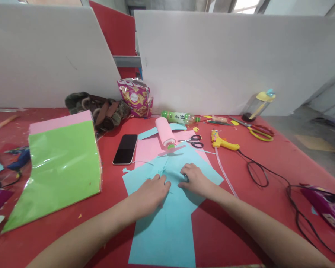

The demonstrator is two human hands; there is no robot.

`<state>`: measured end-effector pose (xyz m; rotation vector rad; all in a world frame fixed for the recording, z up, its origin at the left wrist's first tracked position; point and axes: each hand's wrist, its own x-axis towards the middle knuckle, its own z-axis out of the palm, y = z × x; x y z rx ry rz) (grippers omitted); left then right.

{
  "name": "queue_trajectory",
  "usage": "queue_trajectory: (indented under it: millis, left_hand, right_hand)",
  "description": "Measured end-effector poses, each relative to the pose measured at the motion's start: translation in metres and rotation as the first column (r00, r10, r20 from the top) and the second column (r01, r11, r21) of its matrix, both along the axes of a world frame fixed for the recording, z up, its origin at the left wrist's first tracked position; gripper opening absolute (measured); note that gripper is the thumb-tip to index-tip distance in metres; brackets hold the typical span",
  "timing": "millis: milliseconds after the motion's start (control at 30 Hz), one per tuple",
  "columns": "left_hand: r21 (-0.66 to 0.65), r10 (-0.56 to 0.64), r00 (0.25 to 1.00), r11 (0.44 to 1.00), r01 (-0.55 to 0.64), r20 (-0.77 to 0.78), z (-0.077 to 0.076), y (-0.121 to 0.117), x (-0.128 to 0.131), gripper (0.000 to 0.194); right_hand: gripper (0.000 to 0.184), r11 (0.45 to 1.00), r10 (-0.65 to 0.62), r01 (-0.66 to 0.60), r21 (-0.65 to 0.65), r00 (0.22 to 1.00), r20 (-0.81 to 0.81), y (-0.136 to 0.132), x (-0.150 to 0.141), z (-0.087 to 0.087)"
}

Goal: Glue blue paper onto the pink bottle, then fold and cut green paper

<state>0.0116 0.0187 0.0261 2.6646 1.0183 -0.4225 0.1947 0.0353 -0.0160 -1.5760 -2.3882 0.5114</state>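
Sheets of light blue paper [164,238] lie overlapping on the red table in front of me. My left hand [153,191] rests on them with its fingers curled together; what they hold, if anything, is hidden. Crumpled blue paper strips [162,169] lie just beyond its fingertips. My right hand [197,180] is closed around a small dark object [186,178], mostly covered by the fingers, just above the blue paper. Farther back stands a pink paper-wrapped roll [165,132], tilted, with a green cap [171,146] at its near end. Black-handled scissors [194,141] lie beside it.
Left are a phone [125,149] and a green paper pack [64,171]. A yellow glue gun [225,143] with a trailing black cord [268,172] lies right, near red-and-yellow-handled shears [261,133]. A green-labelled bottle [178,117] and snack bag [136,97] sit before white boards [229,63].
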Motion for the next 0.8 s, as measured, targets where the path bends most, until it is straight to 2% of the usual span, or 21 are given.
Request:
queue_trajectory:
  millis: [100, 200, 267, 433, 567, 667, 800]
  left_hand:
    - [0.004, 0.044, 0.999, 0.999, -0.044, 0.017, 0.000, 0.000, 0.002, 0.034]
    - [-0.046, 0.120, 0.992, 0.992, -0.118, 0.036, 0.003, -0.002, 0.005, 0.069]
    - [-0.110, 0.151, 0.988, 0.983, -0.147, 0.028, 0.005, -0.002, 0.006, 0.082]
    - [-0.210, 0.159, 0.987, 0.965, -0.159, -0.015, 0.002, -0.003, 0.005, 0.078]
    - [-0.227, 0.128, 0.992, 0.966, -0.125, -0.003, -0.002, -0.005, 0.004, 0.073]
    - [-0.252, 0.119, 0.993, 0.961, -0.117, -0.007, 0.002, -0.007, 0.003, 0.068]
    - [-0.223, 0.076, 0.996, 0.973, -0.064, 0.043, 0.009, -0.008, 0.001, 0.060]
  right_hand:
    - [0.008, 1.000, 0.004, -0.004, -0.003, 0.999, -0.045, 0.002, -0.004, 0.007]
    - [0.007, 0.998, -0.049, 0.052, 0.019, 0.993, -0.105, 0.007, -0.003, 0.017]
    - [0.009, 0.992, -0.110, 0.118, 0.054, 0.984, -0.139, 0.014, 0.002, 0.025]
    - [0.016, 0.955, -0.219, 0.254, 0.155, 0.952, -0.213, 0.032, 0.025, 0.046]
    - [0.017, 0.916, -0.213, 0.312, 0.252, 0.911, -0.353, 0.036, 0.044, 0.060]
    - [0.016, 0.835, -0.195, 0.400, 0.378, 0.857, -0.477, 0.033, 0.050, 0.069]
    - [0.018, 0.668, -0.125, 0.483, 0.566, 0.823, -0.554, 0.026, 0.051, 0.081]
